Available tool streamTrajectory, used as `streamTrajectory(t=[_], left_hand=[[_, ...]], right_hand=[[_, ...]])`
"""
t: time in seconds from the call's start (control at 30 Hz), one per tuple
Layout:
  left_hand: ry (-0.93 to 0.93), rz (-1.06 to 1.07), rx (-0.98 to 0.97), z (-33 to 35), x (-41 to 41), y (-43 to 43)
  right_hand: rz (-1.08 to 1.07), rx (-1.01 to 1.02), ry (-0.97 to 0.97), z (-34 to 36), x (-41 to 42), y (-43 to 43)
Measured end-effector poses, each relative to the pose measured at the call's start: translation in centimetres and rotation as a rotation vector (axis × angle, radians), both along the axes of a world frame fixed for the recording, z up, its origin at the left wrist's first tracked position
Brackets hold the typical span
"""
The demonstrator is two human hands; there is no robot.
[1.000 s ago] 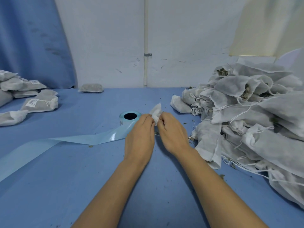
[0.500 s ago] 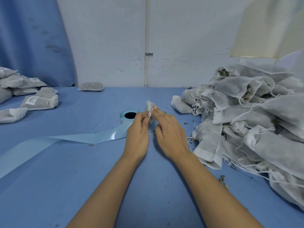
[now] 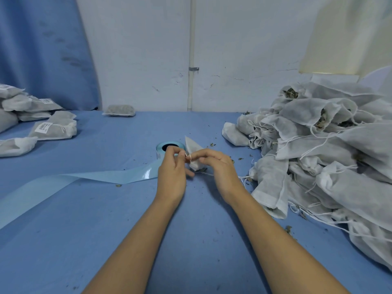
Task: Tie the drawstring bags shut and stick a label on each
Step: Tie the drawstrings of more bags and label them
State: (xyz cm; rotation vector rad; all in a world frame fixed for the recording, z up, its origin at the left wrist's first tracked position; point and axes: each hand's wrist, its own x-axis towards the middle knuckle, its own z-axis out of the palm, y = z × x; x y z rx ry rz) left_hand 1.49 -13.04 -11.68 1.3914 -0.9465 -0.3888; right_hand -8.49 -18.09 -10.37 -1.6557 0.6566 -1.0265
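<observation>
A small white drawstring bag (image 3: 193, 150) stands between my hands at the middle of the blue table (image 3: 84, 240), its top corner pointing up. My left hand (image 3: 172, 174) pinches the white string at the bag's neck. My right hand (image 3: 220, 168) pinches the same string just to the right, with a loop of it around the forefinger. Behind the hands sits a light blue label roll (image 3: 167, 147), and its backing strip (image 3: 70, 181) trails off to the left.
A big heap of untied white bags (image 3: 331, 153) with loose strings fills the right side. Several tied, labelled bags (image 3: 53, 128) lie at the far left. One more bag (image 3: 119, 110) lies by the back wall. Dry leaf crumbs dot the cloth.
The bag's top has been drawn from a crumpled flap into a narrow point. Both hands have shifted from gripping the cloth to working the string at the neck.
</observation>
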Motion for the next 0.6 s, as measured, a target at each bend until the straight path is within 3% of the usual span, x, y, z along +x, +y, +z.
streamTrajectory(t=[0.13, 0.3, 0.5, 0.6], left_hand=[[-0.020, 0.067, -0.062, 0.32, 0.13, 0.33], [0.093, 0.030, -0.089, 0.66, 0.07, 0.38], [0.280, -0.055, -0.123, 0.73, 0.05, 0.29], [0.268, -0.053, -0.149, 0.45, 0.19, 0.23]], right_hand=[[0.066, -0.005, -0.031, 0.29, 0.07, 0.29], [0.183, -0.011, -0.032, 0.54, 0.04, 0.24], [0.180, 0.140, -0.025, 0.14, 0.16, -0.67], [0.217, 0.195, -0.041, 0.41, 0.15, -0.64]])
